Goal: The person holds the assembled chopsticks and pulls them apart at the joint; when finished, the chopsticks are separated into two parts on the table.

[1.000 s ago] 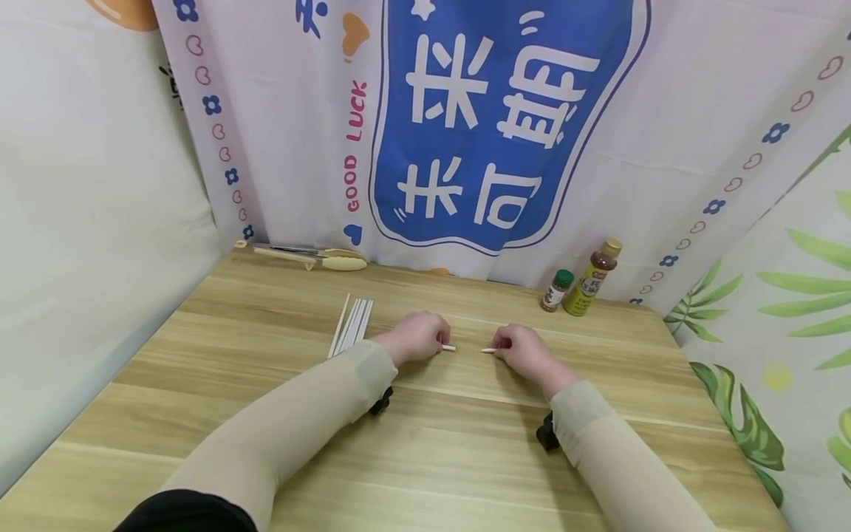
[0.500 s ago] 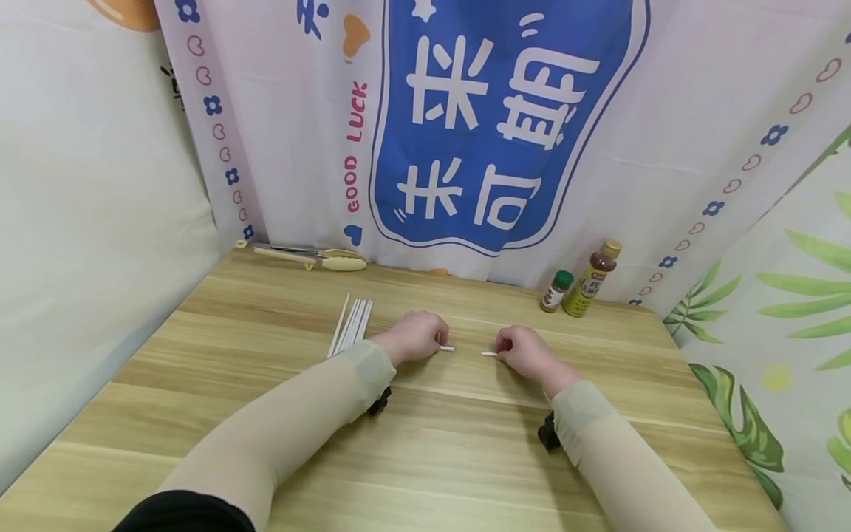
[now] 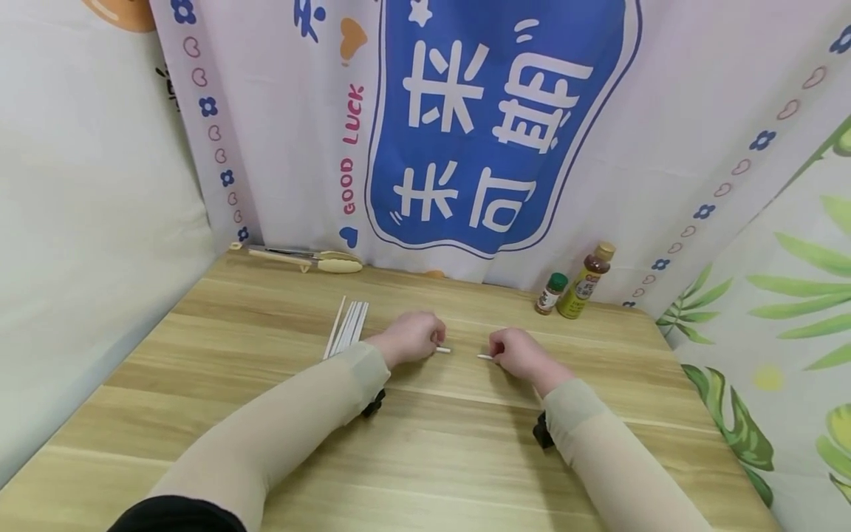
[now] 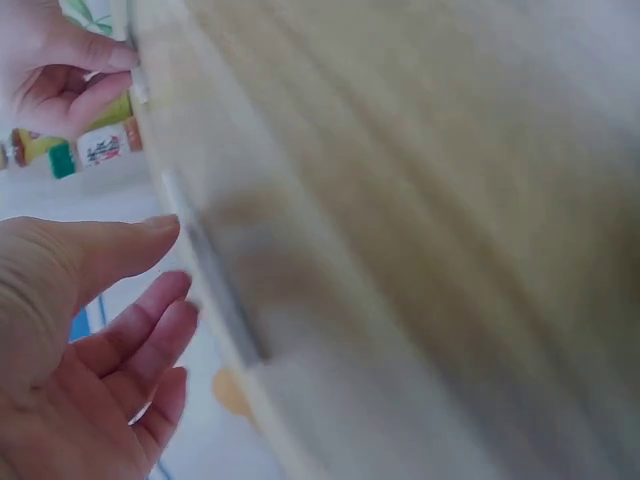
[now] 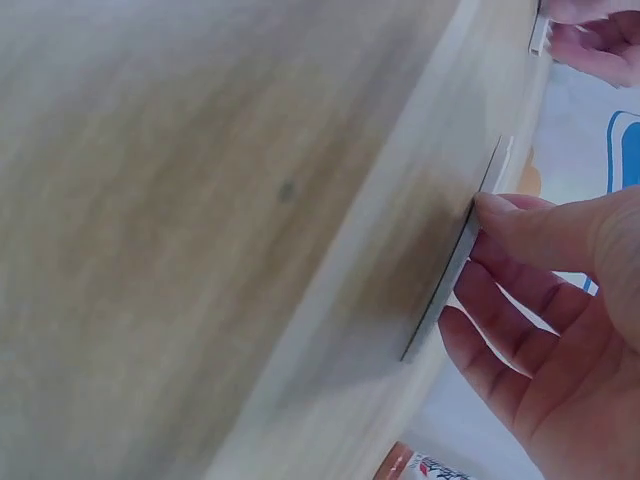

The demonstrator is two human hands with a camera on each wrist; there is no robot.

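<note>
My left hand (image 3: 414,337) is low over the table, thumb tip right at a thin white stick (image 4: 226,292). Its end shows past the fingertips in the head view. The index finger is hidden behind the thumb in the left wrist view. Across a short gap, my right hand (image 3: 522,353) pinches a second thin white stick (image 5: 431,303) near its middle, with the other fingers loosely bent. The two sticks' near ends face each other. Several more white sticks (image 3: 352,325) lie side by side left of my left hand, partly behind the sleeve.
A wooden table (image 3: 425,458) reaches back to a printed curtain (image 3: 286,133). At the back right stand a green-capped jar (image 3: 550,294) and a taller gold-capped bottle (image 3: 588,281). Tongs (image 3: 335,263) lie along the back left edge.
The head view has shifted slightly. The right hand's stick has dipped a little towards the person and lies slightly lower in view. The left hand stays nearly in place.
</note>
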